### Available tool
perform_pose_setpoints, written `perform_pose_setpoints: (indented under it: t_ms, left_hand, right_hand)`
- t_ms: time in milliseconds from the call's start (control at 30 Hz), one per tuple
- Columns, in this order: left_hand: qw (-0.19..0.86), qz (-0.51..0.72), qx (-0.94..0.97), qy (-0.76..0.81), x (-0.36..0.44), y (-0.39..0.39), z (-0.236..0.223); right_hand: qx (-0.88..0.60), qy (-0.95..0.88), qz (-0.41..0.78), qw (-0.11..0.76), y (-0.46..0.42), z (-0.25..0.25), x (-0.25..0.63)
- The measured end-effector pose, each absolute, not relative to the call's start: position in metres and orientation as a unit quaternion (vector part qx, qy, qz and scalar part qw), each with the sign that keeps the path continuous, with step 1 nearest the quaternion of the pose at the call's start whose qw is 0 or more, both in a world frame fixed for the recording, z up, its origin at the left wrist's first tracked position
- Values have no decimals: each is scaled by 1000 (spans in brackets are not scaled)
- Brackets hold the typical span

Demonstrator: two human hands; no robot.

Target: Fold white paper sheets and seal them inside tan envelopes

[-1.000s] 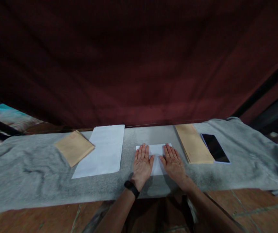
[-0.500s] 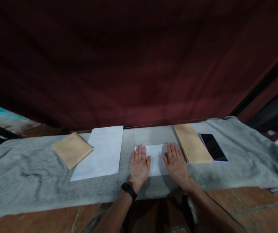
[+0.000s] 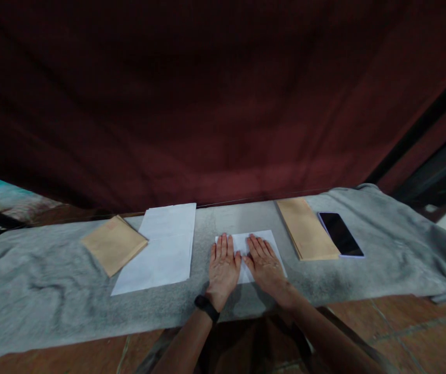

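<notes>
A folded white paper lies on the grey cloth in the middle of the table. My left hand rests flat on its left part, fingers stretched out and together, a black band on the wrist. My right hand lies flat on the paper right beside it, fingers spread slightly. Both palms press down on the sheet and hold nothing.
Left of my hands lies a stack of white sheets and a tan envelope. On the right are a pile of tan envelopes and a dark phone. A dark red curtain hangs behind the table.
My right hand slid left across the folded paper, from its right edge to beside my left hand. The left hand stayed in place.
</notes>
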State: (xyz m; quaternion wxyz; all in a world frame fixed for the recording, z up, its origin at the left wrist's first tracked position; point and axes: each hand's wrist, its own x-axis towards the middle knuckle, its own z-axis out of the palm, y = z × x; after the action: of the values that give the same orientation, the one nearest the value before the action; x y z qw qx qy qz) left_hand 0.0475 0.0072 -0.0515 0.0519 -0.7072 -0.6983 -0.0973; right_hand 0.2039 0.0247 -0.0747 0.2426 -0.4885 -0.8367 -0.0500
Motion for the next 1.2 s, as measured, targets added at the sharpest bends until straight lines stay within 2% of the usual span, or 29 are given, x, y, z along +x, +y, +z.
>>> perform_pose_setpoints:
  t_ms: [867, 1200]
  left_hand:
    - [76, -84, -702, -703, 24, 0, -56]
    - [90, -71, -694, -711, 29, -1, -48]
  right_hand:
    - [-519, -814, -136, 225, 24, -77, 248]
    - [-522, -814, -119, 225, 26, -83, 264]
